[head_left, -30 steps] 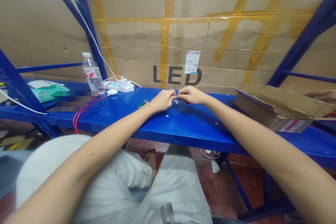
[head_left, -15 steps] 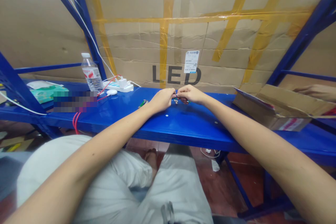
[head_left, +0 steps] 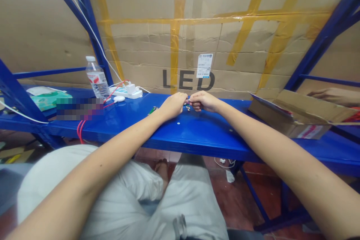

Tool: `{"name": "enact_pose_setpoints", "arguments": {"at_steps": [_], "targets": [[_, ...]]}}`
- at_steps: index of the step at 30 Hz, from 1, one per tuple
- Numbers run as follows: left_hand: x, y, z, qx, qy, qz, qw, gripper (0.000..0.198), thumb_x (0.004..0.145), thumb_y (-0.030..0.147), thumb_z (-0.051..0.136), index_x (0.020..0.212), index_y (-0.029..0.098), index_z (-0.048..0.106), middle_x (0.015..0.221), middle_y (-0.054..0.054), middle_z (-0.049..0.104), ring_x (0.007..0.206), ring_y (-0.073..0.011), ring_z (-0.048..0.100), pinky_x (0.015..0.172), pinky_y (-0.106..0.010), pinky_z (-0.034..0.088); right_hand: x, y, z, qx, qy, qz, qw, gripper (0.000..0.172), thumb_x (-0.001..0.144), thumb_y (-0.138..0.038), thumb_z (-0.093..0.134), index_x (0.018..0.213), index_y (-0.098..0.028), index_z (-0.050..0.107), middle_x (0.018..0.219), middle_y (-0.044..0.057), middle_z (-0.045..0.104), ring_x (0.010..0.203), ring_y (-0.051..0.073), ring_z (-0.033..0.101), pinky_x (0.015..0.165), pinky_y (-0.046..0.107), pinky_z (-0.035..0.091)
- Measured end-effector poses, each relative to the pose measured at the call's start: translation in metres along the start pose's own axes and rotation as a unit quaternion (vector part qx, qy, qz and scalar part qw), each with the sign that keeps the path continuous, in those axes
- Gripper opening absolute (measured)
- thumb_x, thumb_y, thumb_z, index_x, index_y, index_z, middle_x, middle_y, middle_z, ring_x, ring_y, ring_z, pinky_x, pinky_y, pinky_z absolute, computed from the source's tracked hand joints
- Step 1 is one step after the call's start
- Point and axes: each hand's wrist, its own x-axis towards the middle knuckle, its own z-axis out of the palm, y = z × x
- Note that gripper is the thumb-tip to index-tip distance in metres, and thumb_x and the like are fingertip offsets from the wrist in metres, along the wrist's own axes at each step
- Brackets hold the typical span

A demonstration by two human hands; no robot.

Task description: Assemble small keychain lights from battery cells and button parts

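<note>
My left hand (head_left: 176, 105) and my right hand (head_left: 204, 101) meet over the blue shelf (head_left: 202, 131), fingertips pinched close together. Between them is a small shiny metal piece (head_left: 187, 101), too small to name; both hands grip it. Just below the fingers, little metallic bits (head_left: 188, 108) show against the blue surface, partly hidden by my left hand. A green item with metal ends (head_left: 153, 110) lies to the left, behind my left wrist.
An open cardboard box (head_left: 298, 116) stands at the right, with another person's hand (head_left: 334, 96) behind it. A water bottle (head_left: 97, 78), a power strip (head_left: 128, 92) and a tissue pack (head_left: 49, 99) sit at the left. A large LED carton (head_left: 146, 52) forms the back.
My right hand's fingers have curled in a little more around the small piece. The hands otherwise stay in the same place; the view has shifted very slightly.
</note>
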Motion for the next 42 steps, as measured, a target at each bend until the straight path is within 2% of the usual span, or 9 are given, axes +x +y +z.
{"name": "enact_pose_setpoints", "arguments": {"at_steps": [6, 10, 12, 15, 21, 27, 33, 38, 42], "targets": [[0.003, 0.002, 0.001, -0.085, 0.027, -0.07, 0.994, 0.022, 0.097, 0.02, 0.042, 0.102, 0.014, 0.062, 0.102, -0.014, 0.069, 0.095, -0.0254, 0.064, 0.087, -0.037, 0.048, 0.003, -0.01, -0.007, -0.197, 0.069, -0.059, 0.976, 0.029, 0.084, -0.037, 0.065, 0.066, -0.016, 0.059, 0.052, 0.0, 0.055, 0.051, 0.012, 0.05, 0.054, 0.027, 0.041], [0.004, -0.003, 0.005, -0.145, 0.047, -0.102, 0.983, 0.019, 0.096, 0.02, 0.044, 0.104, 0.017, 0.062, 0.101, -0.01, 0.07, 0.095, -0.023, 0.064, 0.088, -0.036, 0.048, 0.009, -0.004, -0.033, -0.28, 0.192, -0.078, 0.937, 0.022, 0.088, -0.03, 0.057, 0.077, -0.013, 0.066, 0.067, 0.005, 0.066, 0.063, 0.014, 0.059, 0.064, 0.027, 0.046], [0.004, -0.005, 0.006, -0.168, 0.054, -0.115, 0.978, 0.02, 0.096, 0.019, 0.044, 0.105, 0.018, 0.062, 0.102, -0.009, 0.07, 0.097, -0.022, 0.064, 0.09, -0.035, 0.048, 0.01, 0.006, -0.048, -0.377, 0.243, -0.041, 0.893, 0.017, 0.085, -0.022, 0.058, 0.073, -0.013, 0.067, 0.073, 0.008, 0.069, 0.068, 0.016, 0.06, 0.069, 0.027, 0.046], [0.004, -0.008, 0.006, -0.201, 0.057, -0.138, 0.968, 0.019, 0.095, 0.019, 0.045, 0.105, 0.019, 0.062, 0.106, -0.008, 0.07, 0.1, -0.0211, 0.063, 0.092, -0.034, 0.046, 0.008, 0.023, -0.065, -0.471, 0.214, 0.043, 0.854, 0.011, 0.073, -0.009, 0.063, 0.077, -0.014, 0.072, 0.084, 0.01, 0.075, 0.079, 0.019, 0.064, 0.072, 0.028, 0.046], [0.004, -0.009, 0.006, -0.242, 0.049, -0.19, 0.95, 0.016, 0.093, 0.02, 0.048, 0.099, 0.018, 0.063, 0.094, -0.005, 0.07, 0.095, -0.0194, 0.063, 0.092, -0.034, 0.047, 0.005, 0.038, -0.078, -0.487, 0.134, 0.081, 0.859, 0.031, 0.068, -0.003, 0.058, 0.089, -0.016, 0.076, 0.077, 0.004, 0.074, 0.071, 0.016, 0.064, 0.063, 0.024, 0.046], [0.004, -0.009, 0.008, -0.242, 0.051, -0.186, 0.951, 0.016, 0.093, 0.019, 0.048, 0.097, 0.018, 0.063, 0.095, -0.006, 0.07, 0.094, -0.0201, 0.063, 0.091, -0.034, 0.047, 0.009, 0.036, -0.076, -0.481, 0.104, 0.073, 0.868, 0.018, 0.068, -0.007, 0.065, 0.08, -0.017, 0.074, 0.08, 0.005, 0.074, 0.075, 0.018, 0.064, 0.068, 0.026, 0.047], [0.004, -0.01, 0.007, -0.23, 0.039, -0.182, 0.955, 0.015, 0.092, 0.018, 0.049, 0.099, 0.017, 0.063, 0.099, -0.007, 0.07, 0.096, -0.0205, 0.063, 0.093, -0.035, 0.047, 0.004, 0.03, -0.067, -0.532, 0.059, 0.062, 0.842, 0.015, 0.073, -0.006, 0.058, 0.08, -0.018, 0.066, 0.082, 0.006, 0.07, 0.075, 0.018, 0.059, 0.068, 0.027, 0.042], [0.004, -0.01, 0.007, -0.224, 0.039, -0.179, 0.957, 0.015, 0.092, 0.018, 0.05, 0.097, 0.018, 0.063, 0.095, -0.006, 0.07, 0.094, -0.0202, 0.063, 0.092, -0.034, 0.048, 0.0, 0.026, -0.074, -0.527, 0.111, 0.062, 0.84, 0.011, 0.077, -0.008, 0.057, 0.083, -0.017, 0.058, 0.091, 0.009, 0.069, 0.078, 0.019, 0.057, 0.069, 0.028, 0.041], [0.003, -0.01, 0.007, -0.22, 0.035, -0.181, 0.958, 0.016, 0.092, 0.019, 0.05, 0.098, 0.018, 0.064, 0.09, -0.005, 0.07, 0.087, -0.0193, 0.063, 0.089, -0.034, 0.049, 0.001, 0.022, -0.074, -0.434, 0.164, 0.039, 0.885, 0.008, 0.086, -0.012, 0.053, 0.081, -0.018, 0.051, 0.083, 0.008, 0.067, 0.074, 0.017, 0.058, 0.067, 0.026, 0.043]]}}
